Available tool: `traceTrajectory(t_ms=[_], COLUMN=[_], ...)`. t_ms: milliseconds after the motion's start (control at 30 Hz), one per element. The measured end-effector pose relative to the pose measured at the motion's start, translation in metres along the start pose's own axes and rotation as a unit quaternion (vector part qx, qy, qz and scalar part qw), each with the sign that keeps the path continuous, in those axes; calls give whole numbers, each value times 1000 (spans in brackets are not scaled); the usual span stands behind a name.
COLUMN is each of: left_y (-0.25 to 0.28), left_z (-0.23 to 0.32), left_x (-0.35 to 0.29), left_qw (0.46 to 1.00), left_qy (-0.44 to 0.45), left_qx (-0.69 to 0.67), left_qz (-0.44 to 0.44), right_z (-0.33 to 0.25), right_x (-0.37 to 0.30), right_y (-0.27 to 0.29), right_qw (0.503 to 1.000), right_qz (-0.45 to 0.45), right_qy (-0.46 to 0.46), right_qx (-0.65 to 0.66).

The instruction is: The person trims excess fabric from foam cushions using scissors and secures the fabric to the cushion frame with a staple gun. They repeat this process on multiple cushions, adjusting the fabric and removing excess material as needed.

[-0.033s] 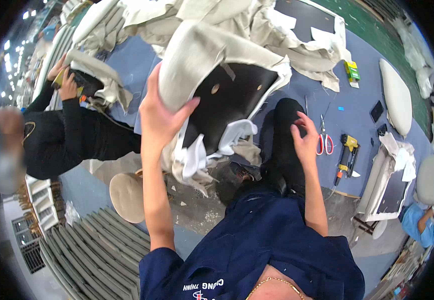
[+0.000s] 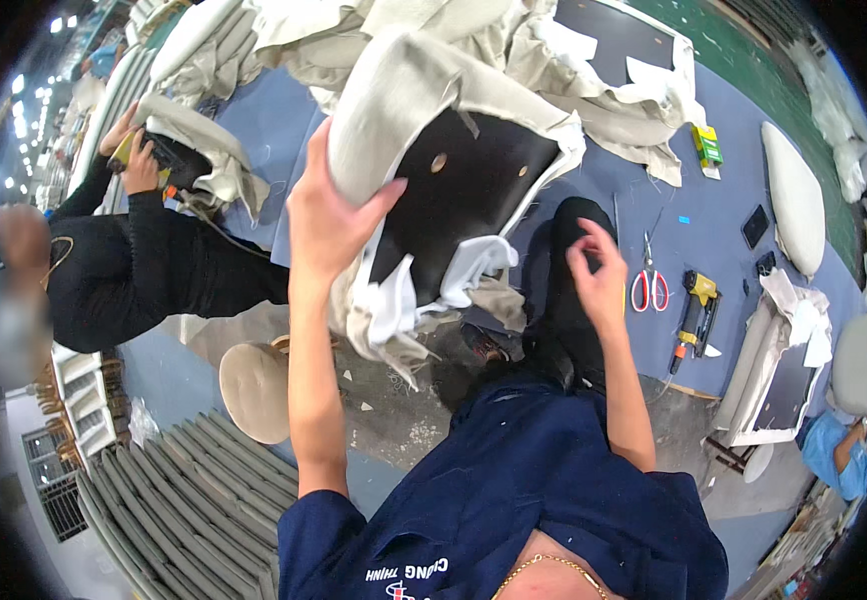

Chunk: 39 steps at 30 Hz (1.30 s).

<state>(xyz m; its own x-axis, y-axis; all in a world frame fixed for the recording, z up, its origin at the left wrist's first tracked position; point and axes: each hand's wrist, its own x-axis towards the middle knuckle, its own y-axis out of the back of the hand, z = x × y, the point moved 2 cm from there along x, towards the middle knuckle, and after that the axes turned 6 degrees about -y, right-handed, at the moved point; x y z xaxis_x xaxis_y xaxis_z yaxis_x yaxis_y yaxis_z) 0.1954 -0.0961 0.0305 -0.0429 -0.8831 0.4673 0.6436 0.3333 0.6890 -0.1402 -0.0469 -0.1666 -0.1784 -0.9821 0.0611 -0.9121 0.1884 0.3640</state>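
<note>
Your left hand [image 2: 329,215] clamps the left edge of the seat panel [image 2: 454,170], thumb spread across the black underside, fingers hidden behind the beige cover. The panel sits in the upper centre of the frame, raised off the blue surface [image 2: 704,230], black board facing you.

Your right hand [image 2: 599,275] hangs loosely half open at centre right, holding nothing, apart from the panel.

Risks, as judged:
- One-handed hold at a single edge. The panel may swing or slip, since the far side is unsupported.
- Loose white fabric [image 2: 454,280] dangles from the lower edge. It could snag or drag across the floor debris below.
- Scissors [image 2: 649,285] and a yellow-black staple gun [image 2: 696,310] lie just right of your free hand. A blind reach there risks a cut.
- A co-worker [image 2: 154,265] in black works at the left of the frame; a wide swing of the panel could reach that side.

Orientation: the panel's long axis runs from lower left to upper right. Its rounded, padded end points to the upper left, its open, unfinished edge to the lower right.
</note>
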Motion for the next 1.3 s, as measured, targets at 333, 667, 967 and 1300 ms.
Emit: traceTrajectory(t_ms=[333, 667, 967, 1300], left_y=[-35, -44, -38, -23], left_z=[-9, 16, 39, 40], left_x=[47, 44, 24, 2], left_qw=[998, 994, 995, 995], left_qy=[-15, -1, 25, 69], left_qx=[62, 108, 93, 69], left_qz=[-26, -23, -19, 5], right_z=[-113, -104, -81, -94], right_x=[-40, -58, -63, -90], right_y=[-128, -164, -126, -138], right_qw=[930, 923, 920, 926], right_qz=[-355, -329, -318, -331], right_qy=[89, 200, 227, -3], right_qx=[38, -26, 0, 182])
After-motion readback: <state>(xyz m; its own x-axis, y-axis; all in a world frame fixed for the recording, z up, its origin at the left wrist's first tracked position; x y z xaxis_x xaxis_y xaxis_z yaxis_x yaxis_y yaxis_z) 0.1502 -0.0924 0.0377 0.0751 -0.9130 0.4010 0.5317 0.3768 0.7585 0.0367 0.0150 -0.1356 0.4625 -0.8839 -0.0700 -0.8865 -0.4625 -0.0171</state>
